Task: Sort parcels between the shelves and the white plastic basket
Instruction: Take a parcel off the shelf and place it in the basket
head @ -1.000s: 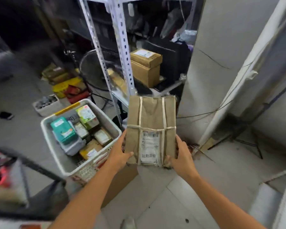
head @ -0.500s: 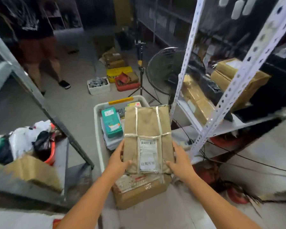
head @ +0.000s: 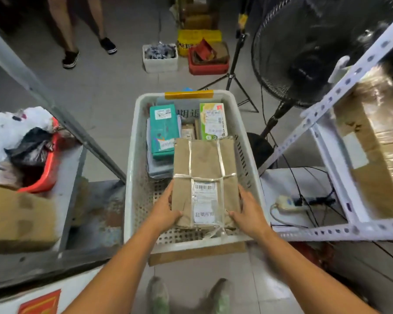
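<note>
Head view: A person holds a brown paper parcel (head: 204,164), tied with pale strapping and bearing a white label, over the near right part of a white basket (head: 132,155). The left hand (head: 166,211) grasps the parcel's near left corner and the right hand (head: 247,214) its near right corner, thumbs on top. Whether the parcel rests on the basket's perforated bottom cannot be told. Inside the basket, beyond the parcel, a teal box (head: 163,130) lies on grey packets at the left and a green-and-white box (head: 212,121) at the far right. Right of the basket stands a white shelf rack (head: 347,82) carrying a taped carton (head: 377,155), with a power strip (head: 288,203) on the low surface between them. A black fan (head: 300,53) stands beyond the basket's far right corner. Left of the basket, a red tub (head: 45,173) sits on a grey shelf.
</note>
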`<state>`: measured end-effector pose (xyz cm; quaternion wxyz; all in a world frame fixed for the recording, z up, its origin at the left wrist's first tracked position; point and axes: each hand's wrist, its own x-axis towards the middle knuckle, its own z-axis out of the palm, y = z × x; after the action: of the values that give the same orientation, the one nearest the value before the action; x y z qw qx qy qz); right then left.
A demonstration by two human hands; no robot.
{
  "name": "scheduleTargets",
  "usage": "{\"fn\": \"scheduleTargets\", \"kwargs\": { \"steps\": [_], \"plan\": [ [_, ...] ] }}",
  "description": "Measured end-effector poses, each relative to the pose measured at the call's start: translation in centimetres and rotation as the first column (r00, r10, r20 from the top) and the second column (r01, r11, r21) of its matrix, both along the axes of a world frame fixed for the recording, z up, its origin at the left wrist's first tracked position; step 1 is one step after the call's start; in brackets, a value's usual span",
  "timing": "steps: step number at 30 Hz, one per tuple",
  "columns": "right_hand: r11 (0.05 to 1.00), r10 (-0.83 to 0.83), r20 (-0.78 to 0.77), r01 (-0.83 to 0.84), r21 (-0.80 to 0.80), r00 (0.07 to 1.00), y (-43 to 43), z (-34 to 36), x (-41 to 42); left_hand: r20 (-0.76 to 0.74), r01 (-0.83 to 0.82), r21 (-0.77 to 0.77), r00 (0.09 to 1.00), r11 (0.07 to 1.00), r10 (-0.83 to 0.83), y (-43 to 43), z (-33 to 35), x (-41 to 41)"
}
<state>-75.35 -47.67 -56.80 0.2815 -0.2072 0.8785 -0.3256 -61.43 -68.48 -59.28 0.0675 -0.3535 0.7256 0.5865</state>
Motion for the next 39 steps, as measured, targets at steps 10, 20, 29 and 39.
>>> {"fn": "scheduleTargets", "kwargs": {
  "steps": [10,20,29,39],
  "plan": [
    [0.988,-0.029,0.103,0.013,0.153,0.994,-0.6,-9.6,-3.7,0.138,-0.053,0.124,0.99,0.991,0.035,0.3,-12.0,-3.0],
    [0.938,-0.048,0.126,0.001,0.346,0.991,-2.6,-15.7,-6.0,0.215,-0.034,0.112,0.977,0.993,0.009,-0.2,-18.4,-5.6],
    [0.877,-0.008,0.137,-0.059,0.477,0.991,-3.5,-18.6,-6.7,0.323,0.106,0.001,0.941,0.994,-0.101,-0.4,-20.0,-7.0],
    [0.882,-0.022,0.062,-0.01,0.471,0.998,-2.8,-4.3,-5.5,0.437,0.583,-0.196,0.772,0.789,-0.462,-4.3,-6.4,-7.9]
  ]
}}
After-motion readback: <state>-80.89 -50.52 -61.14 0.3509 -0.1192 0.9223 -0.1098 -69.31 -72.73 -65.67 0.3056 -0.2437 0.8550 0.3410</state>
